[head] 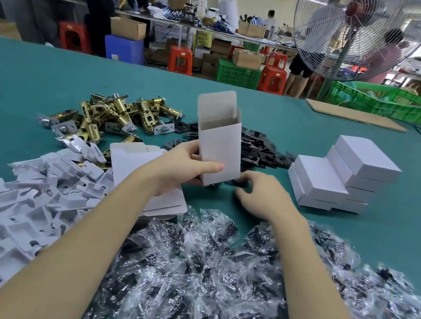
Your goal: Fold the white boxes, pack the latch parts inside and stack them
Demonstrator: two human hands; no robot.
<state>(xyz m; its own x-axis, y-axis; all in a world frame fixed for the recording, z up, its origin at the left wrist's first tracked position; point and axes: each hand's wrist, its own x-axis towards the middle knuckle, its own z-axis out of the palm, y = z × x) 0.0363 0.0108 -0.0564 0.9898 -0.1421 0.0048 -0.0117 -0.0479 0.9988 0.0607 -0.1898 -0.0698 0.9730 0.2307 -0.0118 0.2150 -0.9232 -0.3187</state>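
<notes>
Tabletop (330, 235) of teal-green felt fills the view. Nearest the camera, a wide heap of clear crinkled plastic bags holding small dark parts (210, 284) spreads across it, and a pile of white moulded plastic inserts (8, 209) lies at the near left. To the right stands a stepped stack of closed white cardboard boxes (340, 175). Further back lie brass-coloured latch bolts (116, 115) and, beside them, flat black metal plates (263, 151). A stack of flat unfolded white box blanks (133, 163) sits under the left forearm. The left hand (186, 163) grips an upright, open-topped white cardboard box (217, 143) by its lower part. The right hand (262, 193), fingers curled, closes on a dark part (241, 185) on the felt.
</notes>
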